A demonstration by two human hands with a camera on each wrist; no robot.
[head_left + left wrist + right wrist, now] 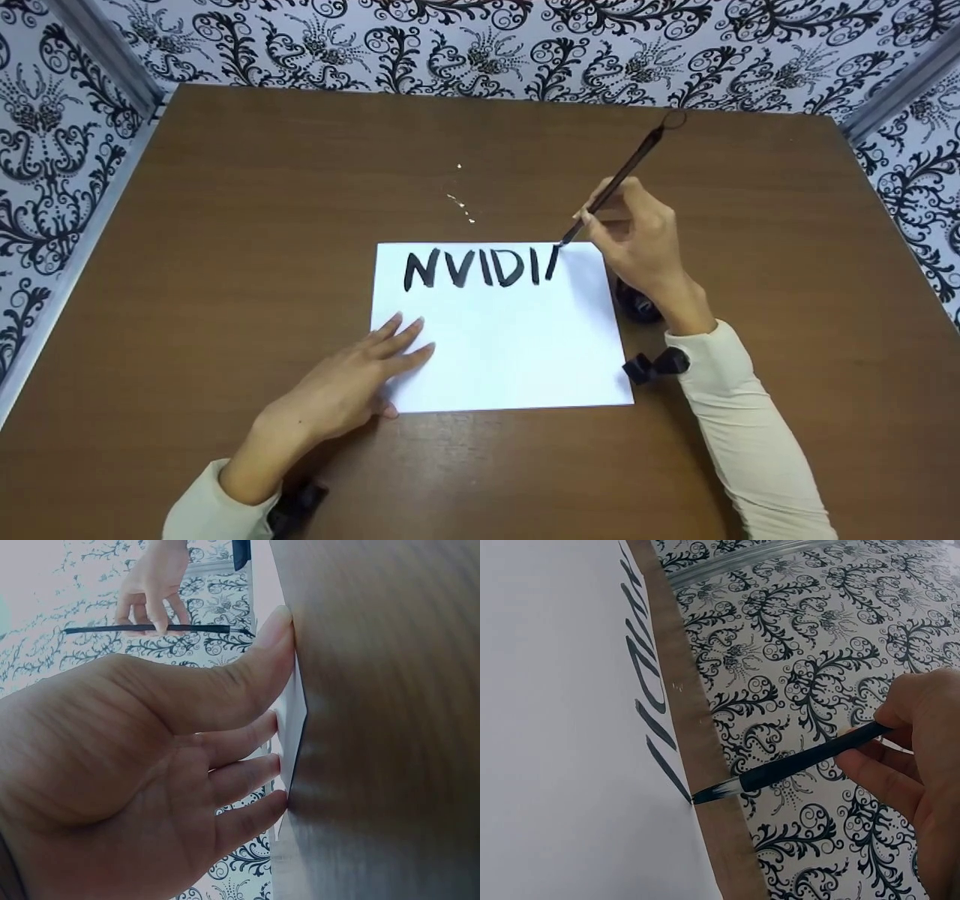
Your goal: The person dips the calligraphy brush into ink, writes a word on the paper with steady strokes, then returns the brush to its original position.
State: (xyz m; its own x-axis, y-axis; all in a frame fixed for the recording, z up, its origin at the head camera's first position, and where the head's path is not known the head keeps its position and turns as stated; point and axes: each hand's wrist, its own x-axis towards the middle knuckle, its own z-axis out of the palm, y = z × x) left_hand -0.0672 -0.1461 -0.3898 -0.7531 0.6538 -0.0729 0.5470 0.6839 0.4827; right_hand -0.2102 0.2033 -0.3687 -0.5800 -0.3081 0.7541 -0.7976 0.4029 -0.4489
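Note:
A white sheet of paper (510, 345) lies on the brown table, with black brushed letters "NVIDI" and a slanted stroke (553, 262) along its top. My right hand (637, 236) pinches a dark paintbrush (626, 169) with a loop at its upper end. In the right wrist view the brush's inked tip (709, 793) touches the top of the slanted stroke, near the paper's edge. My left hand (352, 379) rests on the paper's lower left with fingers spread and fairly straight. In the left wrist view the left thumb (274, 628) and fingertips press at the sheet's edge.
A round black container (637, 304) stands right of the paper, partly hidden by the right forearm. Small white flecks (460, 204) mark the brown table (262, 172) beyond the sheet. Black-and-white patterned wallpaper (480, 45) surrounds the table. Dark wrist-camera gear (656, 366) sits by the right cuff.

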